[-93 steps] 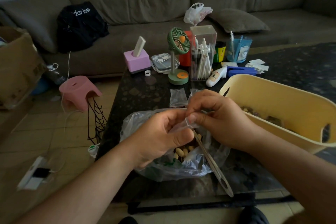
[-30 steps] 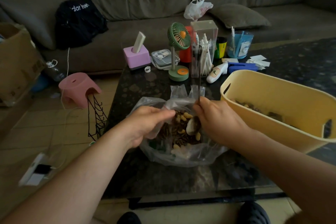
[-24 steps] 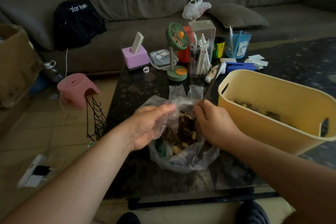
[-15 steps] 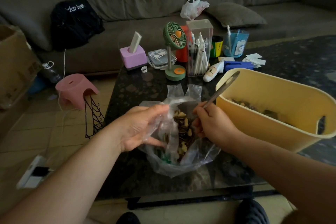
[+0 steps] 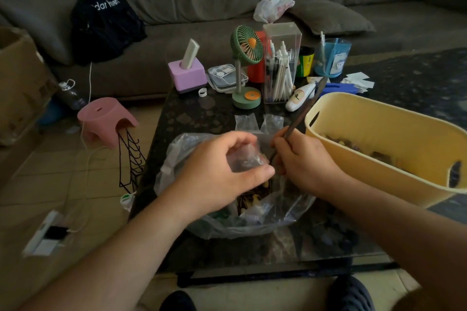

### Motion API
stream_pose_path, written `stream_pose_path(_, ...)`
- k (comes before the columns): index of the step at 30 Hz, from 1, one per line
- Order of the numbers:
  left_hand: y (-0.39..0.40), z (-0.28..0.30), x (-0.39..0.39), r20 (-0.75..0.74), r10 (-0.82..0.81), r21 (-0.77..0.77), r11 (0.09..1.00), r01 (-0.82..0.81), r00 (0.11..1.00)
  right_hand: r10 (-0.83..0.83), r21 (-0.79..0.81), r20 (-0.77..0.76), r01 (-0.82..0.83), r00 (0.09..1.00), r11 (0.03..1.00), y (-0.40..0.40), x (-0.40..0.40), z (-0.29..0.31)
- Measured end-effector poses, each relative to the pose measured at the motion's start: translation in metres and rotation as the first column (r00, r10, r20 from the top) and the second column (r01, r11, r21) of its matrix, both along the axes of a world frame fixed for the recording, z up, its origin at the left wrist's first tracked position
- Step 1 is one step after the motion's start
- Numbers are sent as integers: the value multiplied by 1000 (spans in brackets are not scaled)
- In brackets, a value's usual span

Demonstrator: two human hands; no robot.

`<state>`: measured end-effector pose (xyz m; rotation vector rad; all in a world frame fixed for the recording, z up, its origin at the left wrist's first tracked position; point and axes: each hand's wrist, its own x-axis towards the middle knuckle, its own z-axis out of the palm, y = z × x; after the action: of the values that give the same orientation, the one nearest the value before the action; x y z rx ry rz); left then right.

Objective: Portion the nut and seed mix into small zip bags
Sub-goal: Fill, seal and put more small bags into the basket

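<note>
Hands had drawn closer together over the big clear bag [image 5: 235, 222] since a moment earlier: the left hand [image 5: 214, 174], which had been holding the plastic open with looser fingers, now had fingers and thumb curled round a small zip bag [image 5: 246, 159] held just above the nut and seed mix [image 5: 249, 201], and the right hand [image 5: 305, 161] gripped a long spoon [image 5: 302, 113] whose handle had swung up more steeply, pointing away past the tub's corner. All this sat on a dark, mottled coffee table [image 5: 192, 116] before a grey-brown sofa [image 5: 202, 2]. Spare zip bags [image 5: 257, 122] lay flat just beyond the hands. At the right stood a pale yellow tub [image 5: 379, 149] with some filled packets dimly visible in its bottom. Farther back stood a clear box of pens [image 5: 280, 65], a green desk fan [image 5: 246, 65], a blue cup [image 5: 332, 58] and a lilac holder [image 5: 187, 73]; a pink stool [image 5: 106, 118] sat on the tiled floor.
</note>
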<state>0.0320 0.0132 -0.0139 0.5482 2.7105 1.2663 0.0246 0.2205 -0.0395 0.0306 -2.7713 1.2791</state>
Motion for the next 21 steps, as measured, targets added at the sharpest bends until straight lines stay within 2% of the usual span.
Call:
stream_pose_path(1, 5, -7, -1, 29, -23, 84, 996, 21, 999, -15, 1, 6, 15, 1000, 1000, 0, -1, 0)
stream_pose_path(3, 11, -20, -6, 43, -31, 127, 992, 25, 999, -30, -7, 23, 31, 999, 1000, 1, -2, 1)
stream_pose_path(9, -7, -42, -28, 15, 107, -2, 994, -107, 994, -32, -65, 44, 35, 999, 997, -1, 3, 4)
stream_pose_path(13, -20, -50, -33, 32, 103, -103, 990, -99, 994, -49, -80, 26, 51, 998, 995, 0, 4, 9)
stream_pose_path(21, -27, -58, -37, 37, 107, -49, 993, -105, 994, -79, -122, -50, 73, 996, 990, 0, 9, 34)
